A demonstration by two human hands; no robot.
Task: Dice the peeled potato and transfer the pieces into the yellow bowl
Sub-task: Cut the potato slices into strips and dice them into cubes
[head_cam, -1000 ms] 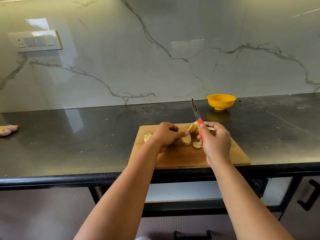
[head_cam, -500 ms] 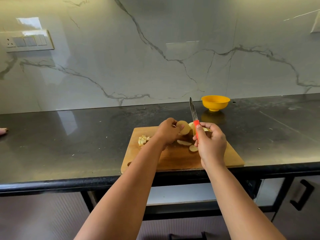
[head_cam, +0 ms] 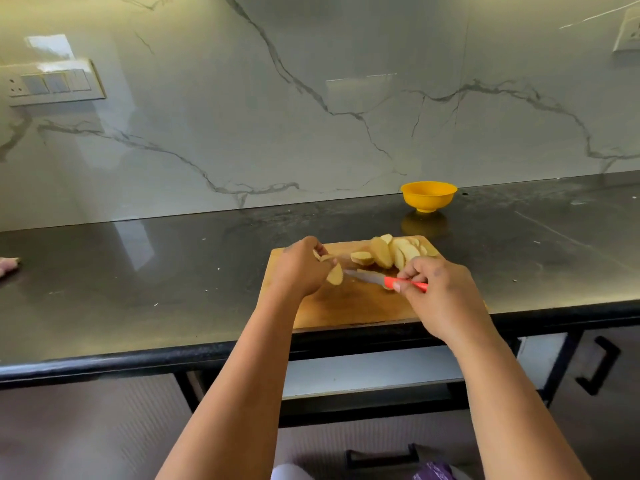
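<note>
Place: a home kitchen.
Table (head_cam: 138,289): dark polished stone with a rounded front edge, running from 9 to 3 o'clock.
Wall (head_cam: 311,98): glossy white marble-look backsplash with grey veins, at 12 o'clock.
Switch panel (head_cam: 52,83): on the wall at 10 o'clock.
Cupboards: black handle (head_cam: 597,365) at 4 o'clock, below the table.
Food prep: wooden cutting board (head_cam: 346,306) with potato slices (head_cam: 384,252) at centre; yellow bowl (head_cam: 428,195) at 1 o'clock.

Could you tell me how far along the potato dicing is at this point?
Sliced: slices lean in a row on the board. In hand: left hand holds one slice; right hand holds the knife. Left: dicing and filling the bowl.
</note>
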